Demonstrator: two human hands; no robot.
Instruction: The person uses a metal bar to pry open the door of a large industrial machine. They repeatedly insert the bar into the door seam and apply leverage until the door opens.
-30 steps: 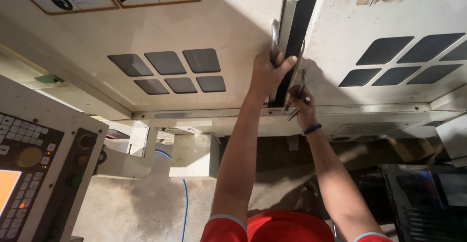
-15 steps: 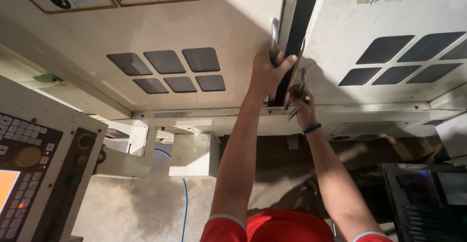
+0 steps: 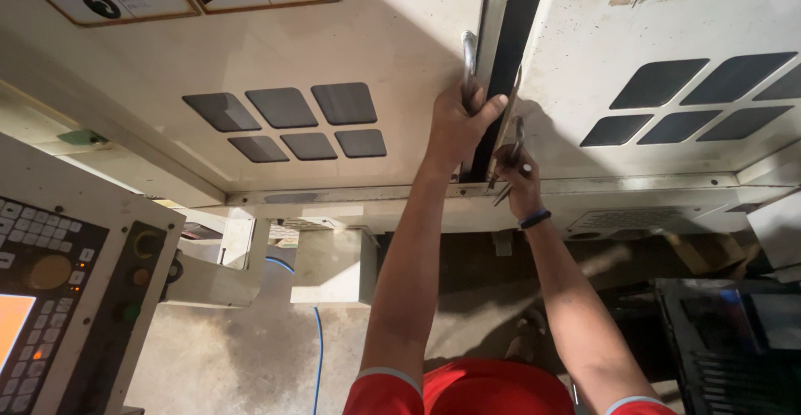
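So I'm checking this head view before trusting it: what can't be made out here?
- Inside of the gap between the doors: dark, nothing shows.
- Lower handle: covered by the left hand.
- Right hand grip on the other handle: fingers turned away, in shadow.
- Control panel: cut by the left edge.
- Floor at right: too dark.

Red short sleeves with pale trim, bare forearms, dark band on the right wrist (image 3: 535,218)

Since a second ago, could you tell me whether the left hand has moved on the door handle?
No. The left hand grips the metal door handle at the same spot, level with the dark window panels.
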